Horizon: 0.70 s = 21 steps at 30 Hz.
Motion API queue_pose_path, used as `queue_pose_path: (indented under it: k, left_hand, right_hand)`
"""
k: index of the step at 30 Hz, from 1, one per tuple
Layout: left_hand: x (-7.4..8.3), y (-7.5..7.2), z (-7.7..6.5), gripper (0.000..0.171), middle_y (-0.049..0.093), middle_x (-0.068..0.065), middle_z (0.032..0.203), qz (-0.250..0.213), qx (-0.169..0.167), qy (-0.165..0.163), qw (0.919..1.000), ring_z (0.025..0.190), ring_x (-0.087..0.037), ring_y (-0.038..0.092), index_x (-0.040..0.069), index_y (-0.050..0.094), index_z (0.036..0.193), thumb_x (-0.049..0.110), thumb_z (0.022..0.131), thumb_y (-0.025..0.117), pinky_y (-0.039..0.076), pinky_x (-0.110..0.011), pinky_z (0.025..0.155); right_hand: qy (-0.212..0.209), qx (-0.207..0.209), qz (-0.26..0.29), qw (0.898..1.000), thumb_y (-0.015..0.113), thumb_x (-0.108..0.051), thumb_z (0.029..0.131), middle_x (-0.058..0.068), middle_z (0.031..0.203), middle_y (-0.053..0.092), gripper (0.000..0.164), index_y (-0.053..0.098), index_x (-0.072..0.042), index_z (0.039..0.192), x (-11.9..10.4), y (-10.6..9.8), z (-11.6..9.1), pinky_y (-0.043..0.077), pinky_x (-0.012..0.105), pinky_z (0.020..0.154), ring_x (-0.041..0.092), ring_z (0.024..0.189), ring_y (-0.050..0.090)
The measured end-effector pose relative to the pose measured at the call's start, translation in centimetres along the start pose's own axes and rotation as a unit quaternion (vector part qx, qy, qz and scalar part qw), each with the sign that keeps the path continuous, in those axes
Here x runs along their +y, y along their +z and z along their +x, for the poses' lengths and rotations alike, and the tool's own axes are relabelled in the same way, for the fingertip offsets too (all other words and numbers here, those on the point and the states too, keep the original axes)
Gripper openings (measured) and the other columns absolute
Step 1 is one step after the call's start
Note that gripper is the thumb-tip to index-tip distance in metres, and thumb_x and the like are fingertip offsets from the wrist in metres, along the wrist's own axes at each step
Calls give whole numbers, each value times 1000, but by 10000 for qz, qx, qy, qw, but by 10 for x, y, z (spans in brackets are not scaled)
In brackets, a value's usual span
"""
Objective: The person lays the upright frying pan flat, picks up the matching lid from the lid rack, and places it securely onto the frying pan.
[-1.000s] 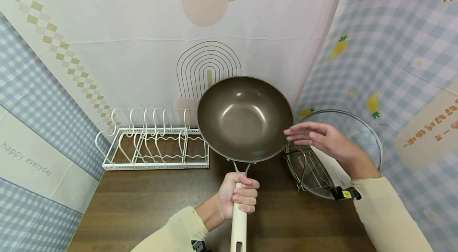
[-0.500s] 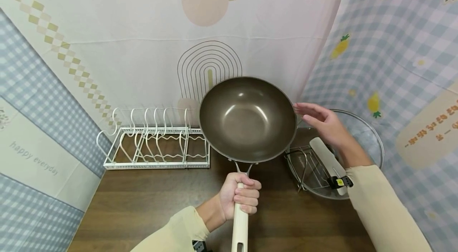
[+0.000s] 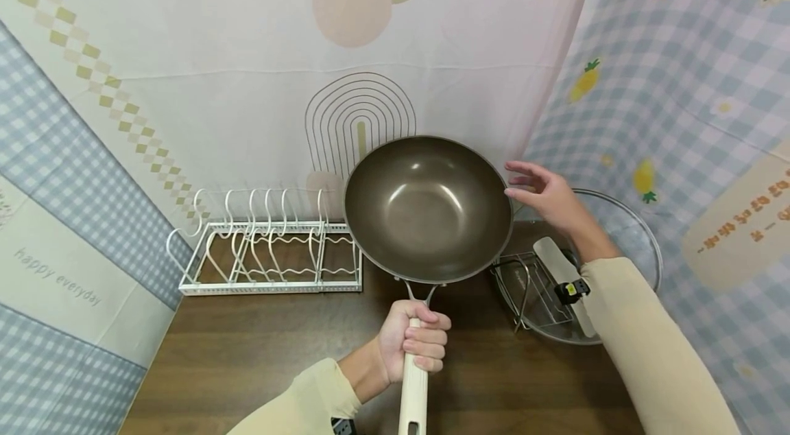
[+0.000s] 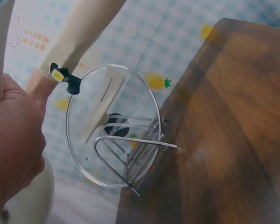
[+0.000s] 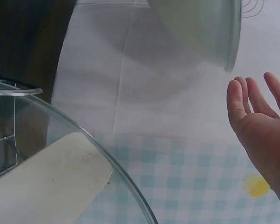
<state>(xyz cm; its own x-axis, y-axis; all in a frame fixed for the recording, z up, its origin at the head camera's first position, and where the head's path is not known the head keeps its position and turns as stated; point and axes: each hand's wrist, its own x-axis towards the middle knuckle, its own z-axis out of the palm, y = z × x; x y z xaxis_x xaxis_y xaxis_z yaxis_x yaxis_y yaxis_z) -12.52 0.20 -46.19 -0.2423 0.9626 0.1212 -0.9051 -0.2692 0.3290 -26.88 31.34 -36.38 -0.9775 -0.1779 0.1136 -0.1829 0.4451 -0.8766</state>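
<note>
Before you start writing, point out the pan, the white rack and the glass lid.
Pan [image 3: 427, 210]: head view, inside base.
White rack [image 3: 271, 288]: head view, front rail.
Glass lid [image 4: 133, 100]: left wrist view, clear pane.

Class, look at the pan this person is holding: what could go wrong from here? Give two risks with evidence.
1. The pan might tip or twist: only the left hand grips its handle; the right hand is beside the pan, apparently not touching.
2. The glass lid, standing in a wire rack, might be knocked: the right sleeve crosses it in the head view.
</note>
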Motion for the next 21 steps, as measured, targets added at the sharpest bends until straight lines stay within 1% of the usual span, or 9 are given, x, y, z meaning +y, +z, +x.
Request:
queue_pose_path:
  k: [3, 5, 9, 11, 14, 16, 19, 21]
  left_hand:
    - [0, 0, 0, 30, 19, 15, 47, 0, 7, 4, 10000, 37, 1, 24, 22, 31, 65, 24, 84, 54, 22, -15, 45]
    - [0, 1, 0, 30, 19, 15, 47, 3, 12, 0, 10000, 37, 2, 24, 22, 32, 65, 25, 84, 54, 23, -15, 45]
    - [-1, 1, 0, 30, 20, 15, 46, 14, 33, -25, 10000, 37, 2, 26, 22, 32, 65, 25, 84, 55, 23, -15, 45]
    - [-1, 2, 1, 30, 19, 15, 46, 12, 39, -28, 10000, 37, 2, 26, 22, 32, 65, 25, 84, 55, 23, -15, 45]
    - [-1, 3, 1, 30, 19, 15, 46, 18, 31, -34, 10000, 36, 2, 26, 22, 31, 65, 25, 83, 55, 22, -15, 45]
    - [-1, 3, 1, 30, 20, 15, 46, 20, 14, -43, 10000, 36, 2, 26, 22, 31, 65, 25, 83, 55, 22, -16, 45]
    - [-2, 4, 1, 30, 20, 15, 46, 17, -5, -59, 10000, 37, 2, 26, 22, 31, 65, 25, 83, 55, 22, -16, 45]
    - [-2, 4, 1, 30, 20, 15, 46, 13, -9, -63, 10000, 36, 2, 26, 22, 32, 66, 25, 83, 55, 21, -16, 45]
  right_hand:
    - [114, 72, -127, 9998, 73, -28, 97, 3, 151, 54, 58, 52, -14, 150, 1, 0, 9, 52, 12, 88, 23, 132, 55]
    - [151, 108, -221, 9996, 73, -29, 97, 5, 150, 55, 60, 51, -10, 150, 3, 0, 15, 52, 13, 86, 21, 129, 57]
    - [242, 157, -383, 9988, 73, -31, 97, 13, 147, 56, 62, 50, -7, 149, 6, 1, 25, 50, 11, 85, 8, 118, 59]
    - [291, 171, -351, 9988, 72, -30, 98, 15, 145, 56, 62, 50, -4, 149, 9, 2, 29, 50, 11, 85, 2, 113, 59]
    - [398, 193, -130, 9989, 71, -26, 99, 13, 136, 59, 59, 50, -1, 147, 13, 2, 35, 52, 12, 83, -3, 105, 59]
    - [515, 200, 135, 9984, 70, -22, 99, 5, 128, 61, 55, 50, 0, 145, 15, 2, 37, 53, 15, 82, -2, 102, 60]
    - [753, 174, 644, 9949, 70, -18, 99, -4, 118, 58, 43, 55, -6, 137, 17, 3, 40, 53, 16, 80, 1, 100, 59]
    - [863, 141, 935, 9918, 69, -17, 100, -6, 116, 57, 33, 57, -11, 131, 17, 3, 41, 52, 15, 79, 2, 99, 59]
